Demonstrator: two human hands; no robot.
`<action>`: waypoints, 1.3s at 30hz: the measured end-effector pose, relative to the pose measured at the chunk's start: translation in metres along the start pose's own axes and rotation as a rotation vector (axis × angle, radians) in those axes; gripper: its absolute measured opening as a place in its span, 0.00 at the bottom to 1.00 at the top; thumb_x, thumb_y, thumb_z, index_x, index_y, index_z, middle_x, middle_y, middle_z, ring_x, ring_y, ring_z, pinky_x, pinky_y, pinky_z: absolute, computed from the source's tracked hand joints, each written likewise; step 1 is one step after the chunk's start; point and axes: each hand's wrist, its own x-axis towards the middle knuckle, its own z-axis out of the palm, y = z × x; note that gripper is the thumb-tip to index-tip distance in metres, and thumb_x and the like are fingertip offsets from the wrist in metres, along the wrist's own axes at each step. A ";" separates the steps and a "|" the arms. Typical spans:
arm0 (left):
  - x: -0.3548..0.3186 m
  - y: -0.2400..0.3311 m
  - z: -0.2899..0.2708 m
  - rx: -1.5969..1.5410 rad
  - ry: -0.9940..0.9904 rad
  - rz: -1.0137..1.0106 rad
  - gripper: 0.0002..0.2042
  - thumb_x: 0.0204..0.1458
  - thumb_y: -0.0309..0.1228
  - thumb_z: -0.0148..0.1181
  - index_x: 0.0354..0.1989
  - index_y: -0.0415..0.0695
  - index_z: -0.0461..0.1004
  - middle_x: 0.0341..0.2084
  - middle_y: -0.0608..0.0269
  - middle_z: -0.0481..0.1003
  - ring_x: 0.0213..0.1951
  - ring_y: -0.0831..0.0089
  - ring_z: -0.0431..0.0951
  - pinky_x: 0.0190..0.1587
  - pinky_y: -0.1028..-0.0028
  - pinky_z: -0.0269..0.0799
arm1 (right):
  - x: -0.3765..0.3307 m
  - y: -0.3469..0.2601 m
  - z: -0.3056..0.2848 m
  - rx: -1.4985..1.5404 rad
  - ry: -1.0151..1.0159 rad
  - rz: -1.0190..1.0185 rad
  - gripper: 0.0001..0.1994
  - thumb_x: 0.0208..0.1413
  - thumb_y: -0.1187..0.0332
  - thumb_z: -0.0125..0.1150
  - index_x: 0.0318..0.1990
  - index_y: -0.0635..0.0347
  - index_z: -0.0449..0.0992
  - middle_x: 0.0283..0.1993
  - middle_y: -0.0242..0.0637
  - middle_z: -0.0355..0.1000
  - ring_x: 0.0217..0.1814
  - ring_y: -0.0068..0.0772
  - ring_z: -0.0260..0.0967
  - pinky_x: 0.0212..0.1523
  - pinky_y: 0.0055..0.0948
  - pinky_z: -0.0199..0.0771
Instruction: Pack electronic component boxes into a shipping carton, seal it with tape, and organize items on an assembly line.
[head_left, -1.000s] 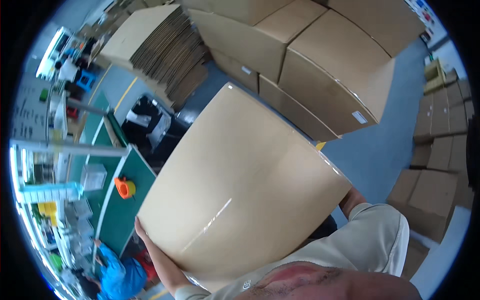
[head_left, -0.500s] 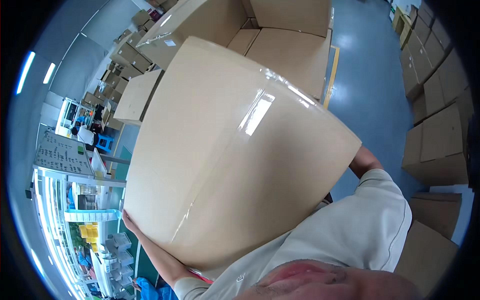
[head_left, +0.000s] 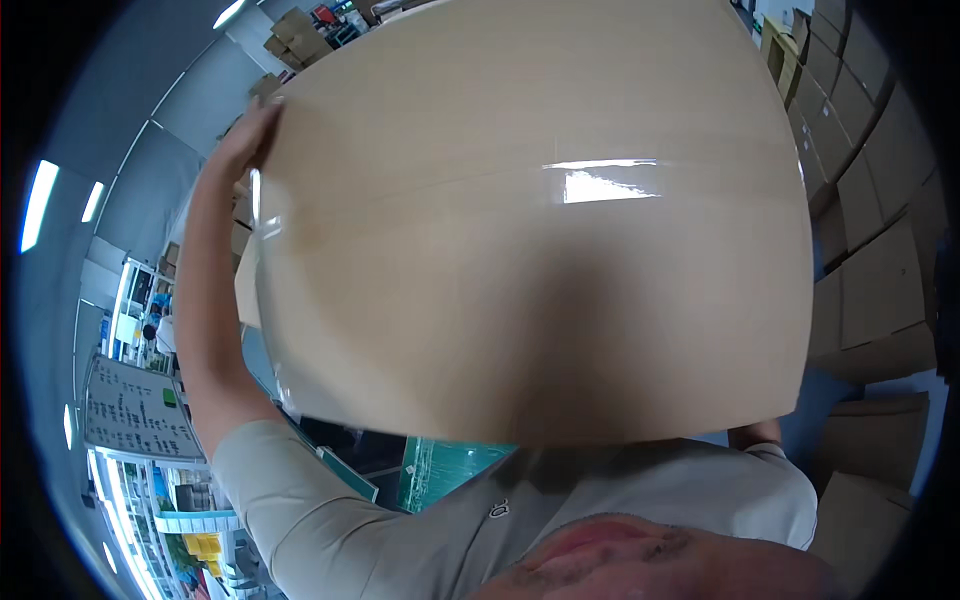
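Note:
A large brown cardboard box (head_left: 450, 300) fills the middle of the view, raised close in front of my chest. Clear tape runs across its near face and shines under the light. Reaching up along the left side, my left hand (head_left: 262, 130) grips the box at its upper left edge, with the fingertips partly out of sight behind it. Below the lower right corner of the box, only a short part of my right forearm (head_left: 755, 433) shows. The box hides my right hand and its fingers.
Stacked cardboard boxes (head_left: 880, 270) line the right side. At the left stand a whiteboard (head_left: 140, 408) and shelving with yellow bins (head_left: 203, 547). A green surface (head_left: 450, 470) shows below the box. More cartons (head_left: 297, 38) are at the far left.
The box has turned so its taped seam runs nearly level, and it has risen closer. My left hand has moved from its lower left to its upper left edge. The open carton behind is now hidden.

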 end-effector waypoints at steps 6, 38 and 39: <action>0.049 -0.018 0.239 0.829 0.011 0.461 0.39 0.67 0.62 0.41 0.77 0.43 0.57 0.76 0.44 0.56 0.77 0.47 0.52 0.78 0.56 0.47 | 0.101 -0.067 -0.039 -0.108 0.044 0.042 0.26 0.74 0.54 0.48 0.71 0.60 0.64 0.60 0.43 0.73 0.56 0.39 0.73 0.53 0.40 0.79; 0.055 -0.171 0.264 0.093 1.022 0.746 0.22 0.68 0.42 0.41 0.50 0.40 0.79 0.55 0.42 0.73 0.64 0.42 0.66 0.69 0.46 0.56 | 0.314 -0.222 -0.061 -0.916 -0.594 0.406 0.24 0.74 0.55 0.48 0.69 0.58 0.66 0.57 0.44 0.76 0.51 0.39 0.76 0.50 0.41 0.80; 0.042 -0.188 0.281 0.101 1.016 0.517 0.23 0.67 0.43 0.47 0.61 0.39 0.73 0.64 0.39 0.68 0.70 0.40 0.61 0.73 0.49 0.54 | 0.326 -0.226 -0.052 -0.975 -0.681 0.428 0.24 0.74 0.55 0.48 0.69 0.58 0.66 0.56 0.44 0.76 0.51 0.39 0.76 0.50 0.41 0.80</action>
